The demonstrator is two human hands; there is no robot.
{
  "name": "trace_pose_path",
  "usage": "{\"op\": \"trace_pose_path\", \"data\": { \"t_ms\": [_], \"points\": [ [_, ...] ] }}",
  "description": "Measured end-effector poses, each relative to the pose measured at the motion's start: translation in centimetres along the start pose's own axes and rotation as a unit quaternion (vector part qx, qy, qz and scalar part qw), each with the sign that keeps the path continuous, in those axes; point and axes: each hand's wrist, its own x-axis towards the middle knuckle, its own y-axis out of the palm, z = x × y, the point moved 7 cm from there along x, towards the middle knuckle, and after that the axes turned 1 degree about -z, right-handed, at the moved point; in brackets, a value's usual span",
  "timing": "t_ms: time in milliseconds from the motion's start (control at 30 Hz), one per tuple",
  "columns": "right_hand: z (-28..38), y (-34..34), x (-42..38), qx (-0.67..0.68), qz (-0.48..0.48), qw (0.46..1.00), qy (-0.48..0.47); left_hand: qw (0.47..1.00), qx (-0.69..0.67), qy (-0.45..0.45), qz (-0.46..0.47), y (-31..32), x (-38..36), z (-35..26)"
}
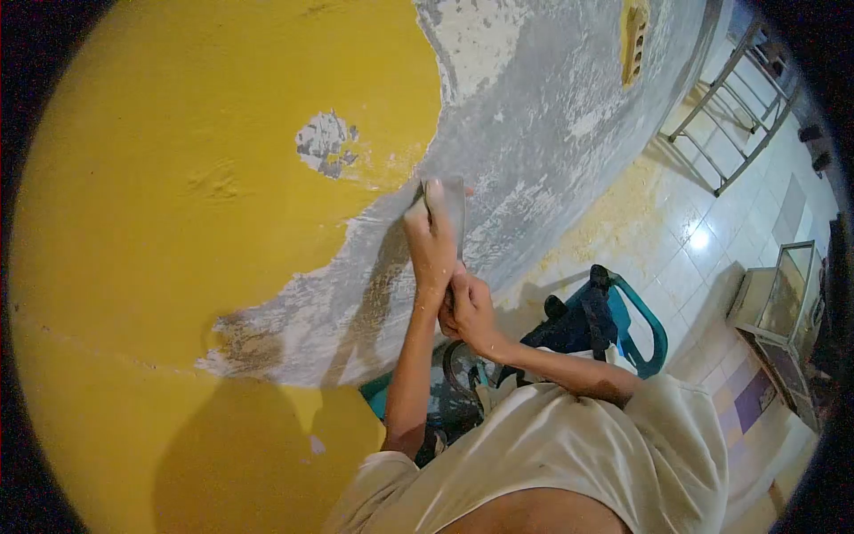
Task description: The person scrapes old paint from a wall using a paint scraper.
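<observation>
A flat grey metal scraper rests against the wall where yellow paint meets bare grey plaster. My left hand is closed around the upper part of the blade, its thumb lying along it. Just below, my right hand is wrapped around the lower end, close to my left wrist; the handle is mostly hidden. Yellow paint covers the left of the wall, with a small chipped patch in it. Scraped plaster runs along the right, with whitish streaks.
A teal plastic chair with dark cloth on it stands below my right arm. Yellow flakes litter the tiled floor. Further right are a metal frame stand and a glass-sided case. A vent block sits in the wall.
</observation>
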Motion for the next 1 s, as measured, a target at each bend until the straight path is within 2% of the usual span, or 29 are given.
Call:
{"op": "trace_pose_path", "data": {
  "t_ms": [33,100,133,200,267,300,333,400,467,533,600,633,700,800,833,933,1000],
  "points": [
    [0.3,0.0,0.0,-0.001,0.002,1.0,-0.007,1.0,-0.002,0.007,-0.001,0.4,0.2,0.2],
    [1.1,0.0,0.2,-0.016,0.016,0.999,-0.033,0.991,-0.059,0.093,-0.074,0.3,0.6,-0.5],
    [1.6,0.2,0.0,-0.017,0.011,1.0,-0.023,0.992,-0.06,0.082,-0.072,0.0,0.7,-1.4],
    [3.3,1.3,0.1,0.033,0.021,0.999,-0.003,0.999,-0.022,0.038,0.012,-0.2,1.5,-4.2],
    [1.6,0.5,0.2,0.016,0.02,1.0,-0.01,0.999,-0.028,0.023,0.009,0.1,0.5,-1.8],
    [0.6,-0.1,-0.4,-0.001,0.009,1.0,-0.002,0.997,-0.049,0.046,-0.028,0.5,-0.1,-0.2],
    [1.0,-0.3,-0.2,-0.018,-0.001,1.0,-0.001,0.992,-0.073,0.077,-0.064,0.5,0.2,-1.2],
    [2.2,-0.3,1.6,-0.027,-0.003,0.999,-0.032,0.994,-0.074,0.06,-0.05,0.7,1.1,-1.7],
    [2.8,0.1,1.0,-0.042,-0.003,0.999,-0.035,0.997,-0.062,0.056,0.007,0.7,2.3,-5.1],
    [3.8,0.1,1.1,-0.004,0.0,0.999,-0.037,0.997,-0.062,0.054,0.001,1.0,1.9,-2.9],
    [2.7,-0.9,0.3,-0.044,-0.003,0.998,-0.044,0.998,-0.05,0.014,-0.047,1.1,0.6,-0.3],
    [2.6,-1.3,0.5,-0.08,-0.006,0.995,-0.058,0.997,-0.053,0.022,-0.043,1.3,1.5,-0.9],
    [4.4,-0.4,1.4,-0.052,-0.006,0.997,-0.06,0.989,-0.055,0.126,-0.048,0.9,2.0,-3.3],
    [4.4,0.1,1.2,-0.009,0.017,0.998,-0.058,0.991,-0.066,0.112,-0.019,0.7,2.2,-4.3],
    [3.0,-0.7,1.4,-0.032,0.011,0.998,-0.046,0.996,-0.057,0.064,-0.034,0.8,1.7,-2.9],
    [3.3,-1.9,1.7,-0.063,-0.006,0.997,-0.036,0.992,-0.084,0.051,-0.08,1.6,1.1,-2.0],
    [3.6,-1.8,1.5,-0.074,-0.011,0.997,-0.017,0.994,-0.061,0.056,-0.078,1.4,2.2,-2.6]
  ]
}}
